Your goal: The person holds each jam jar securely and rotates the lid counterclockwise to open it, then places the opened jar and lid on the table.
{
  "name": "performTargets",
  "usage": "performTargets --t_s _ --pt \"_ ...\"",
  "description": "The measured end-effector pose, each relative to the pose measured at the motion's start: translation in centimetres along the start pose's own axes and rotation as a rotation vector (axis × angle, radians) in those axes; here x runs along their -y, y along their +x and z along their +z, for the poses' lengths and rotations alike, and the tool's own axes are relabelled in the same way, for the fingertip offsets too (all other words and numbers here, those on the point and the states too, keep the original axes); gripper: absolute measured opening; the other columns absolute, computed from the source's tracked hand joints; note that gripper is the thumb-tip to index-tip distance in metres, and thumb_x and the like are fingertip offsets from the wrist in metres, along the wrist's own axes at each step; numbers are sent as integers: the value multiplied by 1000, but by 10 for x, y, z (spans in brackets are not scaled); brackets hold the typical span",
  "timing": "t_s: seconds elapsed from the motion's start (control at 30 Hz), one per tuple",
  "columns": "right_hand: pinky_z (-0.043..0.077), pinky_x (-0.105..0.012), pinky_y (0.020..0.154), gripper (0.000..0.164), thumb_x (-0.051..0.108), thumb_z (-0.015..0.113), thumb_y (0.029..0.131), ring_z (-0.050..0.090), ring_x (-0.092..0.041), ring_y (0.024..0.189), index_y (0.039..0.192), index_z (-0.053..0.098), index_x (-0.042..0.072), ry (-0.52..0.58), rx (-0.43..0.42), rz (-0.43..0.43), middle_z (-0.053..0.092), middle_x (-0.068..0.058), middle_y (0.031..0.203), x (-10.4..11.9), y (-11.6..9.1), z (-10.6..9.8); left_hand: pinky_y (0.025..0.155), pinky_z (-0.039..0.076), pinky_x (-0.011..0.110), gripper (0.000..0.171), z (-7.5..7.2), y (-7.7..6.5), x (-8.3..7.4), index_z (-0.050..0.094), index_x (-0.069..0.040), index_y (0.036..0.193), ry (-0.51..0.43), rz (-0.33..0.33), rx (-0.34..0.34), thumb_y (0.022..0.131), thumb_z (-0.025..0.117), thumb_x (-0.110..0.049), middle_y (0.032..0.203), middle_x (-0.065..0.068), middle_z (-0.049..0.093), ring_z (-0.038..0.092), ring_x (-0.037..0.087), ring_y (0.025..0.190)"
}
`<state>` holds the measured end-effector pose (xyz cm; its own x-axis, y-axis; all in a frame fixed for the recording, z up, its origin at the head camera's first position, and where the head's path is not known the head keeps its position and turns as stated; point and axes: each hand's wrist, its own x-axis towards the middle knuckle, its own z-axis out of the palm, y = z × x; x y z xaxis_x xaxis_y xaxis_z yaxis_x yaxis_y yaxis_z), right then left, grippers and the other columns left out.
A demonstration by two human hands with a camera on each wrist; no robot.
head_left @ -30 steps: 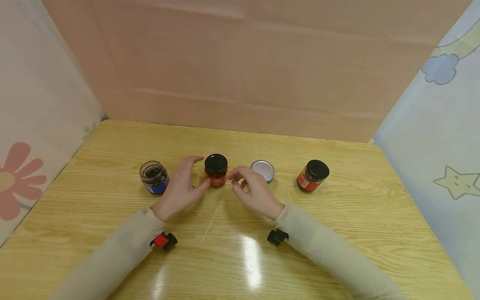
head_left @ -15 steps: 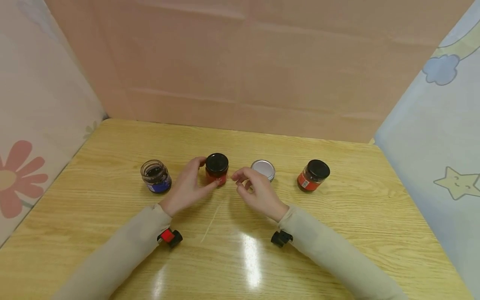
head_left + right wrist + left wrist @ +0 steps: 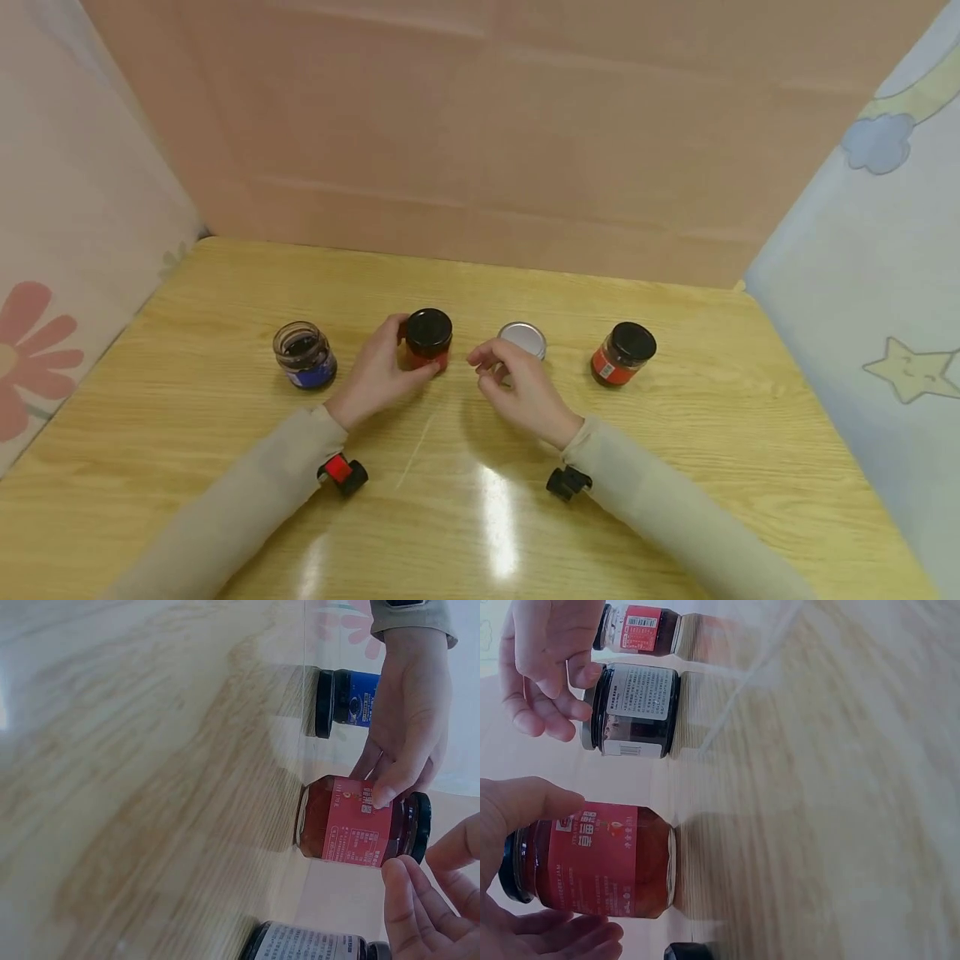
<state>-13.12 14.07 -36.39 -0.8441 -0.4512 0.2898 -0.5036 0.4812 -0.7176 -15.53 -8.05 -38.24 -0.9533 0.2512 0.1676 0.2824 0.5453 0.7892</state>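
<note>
My left hand [image 3: 381, 371] holds a red-labelled jam jar [image 3: 592, 859] by its side, thumb across the label and fingers behind. This jar stands upright on the table under a black lid [image 3: 429, 327]. Just to its right my right hand [image 3: 521, 392] hovers with bent, relaxed fingers and nothing in them. In the right wrist view, its fingertips [image 3: 401, 881] are close to the jar's lid. Partly behind the right hand is a dark jar with a white label [image 3: 639, 694] and a silver lid [image 3: 523, 339].
Left of my left hand, a blue-labelled jar [image 3: 311, 375] rests upside down, its black lid [image 3: 324, 703] against the table [image 3: 675, 483]. A second red-labelled jar [image 3: 613, 368] with a black lid stands to the right. Paper-covered walls [image 3: 480, 150] enclose the back and sides.
My left hand has moved right, and its thumb and fingers have come around the red-labelled jam jar. My right hand has drawn slightly right, away from that jar.
</note>
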Motion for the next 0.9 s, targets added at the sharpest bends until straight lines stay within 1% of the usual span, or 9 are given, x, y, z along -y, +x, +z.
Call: performTargets --t_s 0.13,0.3,0.4,0.67,0.9 --pt "53 -27 70 20 -5 56 86 63 -18 87 104 62 0 -6 -18 3 67 -15 100 -2 -2 -2 101 41 53 69 3 3 -1 41 7 133 -20 -4 13 78 78 -14 129 25 55 52 38 122" --pt "55 -31 72 20 -4 55 86 64 -18 88 104 63 1 -6 -15 17 67 -14 100 -2 -1 -2 100 42 53 68 4 5 -1 43 7 131 -37 -27 17 77 79 -13 127 24 56 54 38 119" --pt "55 -31 72 20 -3 55 86 64 -18 88 104 63 2 1 -14 11 67 -14 100 0 0 -1 99 43 52 67 3 6 1 44 6 130 -39 -39 18 76 80 -13 125 23 57 55 37 118" --pt "55 -32 72 19 -5 55 86 65 -18 88 103 63 1 2 -26 17 68 -14 99 2 -2 -2 99 43 51 66 5 9 -1 46 3 129 -52 -73 15 75 81 -16 124 20 59 56 35 117" --pt "54 -29 72 18 -4 56 87 65 -18 88 103 63 0 8 -19 20 67 -14 98 0 -2 -2 98 43 50 65 7 9 0 46 2 129 -50 -93 1 77 80 -18 124 20 60 57 35 116"
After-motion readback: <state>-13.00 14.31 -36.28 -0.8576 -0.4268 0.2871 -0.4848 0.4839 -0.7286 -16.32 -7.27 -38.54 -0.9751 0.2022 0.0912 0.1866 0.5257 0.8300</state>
